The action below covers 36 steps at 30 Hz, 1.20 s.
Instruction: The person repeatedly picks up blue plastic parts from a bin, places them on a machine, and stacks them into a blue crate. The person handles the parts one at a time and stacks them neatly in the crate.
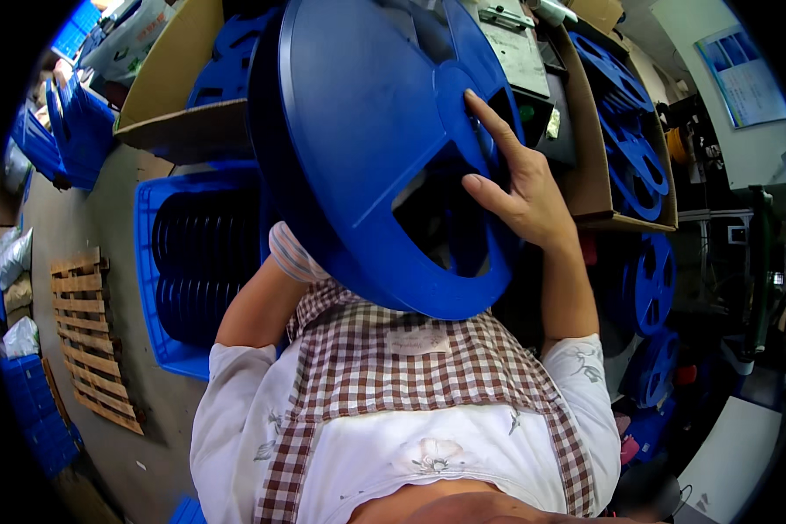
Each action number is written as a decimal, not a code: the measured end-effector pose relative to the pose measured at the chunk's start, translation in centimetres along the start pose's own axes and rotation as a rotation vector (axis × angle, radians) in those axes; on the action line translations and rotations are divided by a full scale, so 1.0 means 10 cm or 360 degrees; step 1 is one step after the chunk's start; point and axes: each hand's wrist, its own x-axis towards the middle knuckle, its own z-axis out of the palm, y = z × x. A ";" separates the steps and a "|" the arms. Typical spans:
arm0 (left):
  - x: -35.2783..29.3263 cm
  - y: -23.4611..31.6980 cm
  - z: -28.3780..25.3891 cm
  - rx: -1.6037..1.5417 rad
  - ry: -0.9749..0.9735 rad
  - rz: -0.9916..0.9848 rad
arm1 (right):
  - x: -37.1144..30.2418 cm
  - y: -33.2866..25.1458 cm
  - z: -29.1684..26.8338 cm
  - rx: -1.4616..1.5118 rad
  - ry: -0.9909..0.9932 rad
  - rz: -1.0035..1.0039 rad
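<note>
Blue and broad, a reel (358, 113) tilts before the checked apron (410, 375). The right hand (537, 196) lays its index finger on the hub (451, 87), thumb spread; whether it grips cannot be told. The reel hides the left hand, its hold unclear.

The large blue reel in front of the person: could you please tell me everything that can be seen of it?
The large blue reel looks like smooth, slightly glossy plastic, with a round flange, a central hub and wide cut-out openings. It is tilted, above the checkered apron in the picture. The right hand has its index fingertip at the hub, thumb over an opening; the left hand is hidden behind the reel.
</note>
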 end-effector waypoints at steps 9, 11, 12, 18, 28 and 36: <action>1.67 0.31 -0.88 0.0401 0.0110 0.0290 | 1.25 0.73 -0.84 -0.0813 -0.0137 0.0166; 2.00 0.45 -0.90 -0.0416 -0.0057 0.0237 | 1.73 1.10 -0.98 -0.1142 -0.0068 0.0112; 2.11 0.41 -1.05 -0.0250 -0.0096 0.0266 | 1.95 0.93 -0.90 -0.1385 -0.0082 0.0150; 2.71 0.19 -1.28 -0.0464 0.0315 -0.0158 | 2.58 1.05 -0.93 -0.1248 -0.0225 0.0332; 2.23 0.55 -1.18 0.0359 0.0227 -0.0091 | 2.49 1.27 -0.90 -0.1372 -0.0020 0.0071; 1.09 0.21 -0.82 0.2050 0.0682 0.0160 | 0.37 1.93 -0.85 -0.0151 0.0738 0.0461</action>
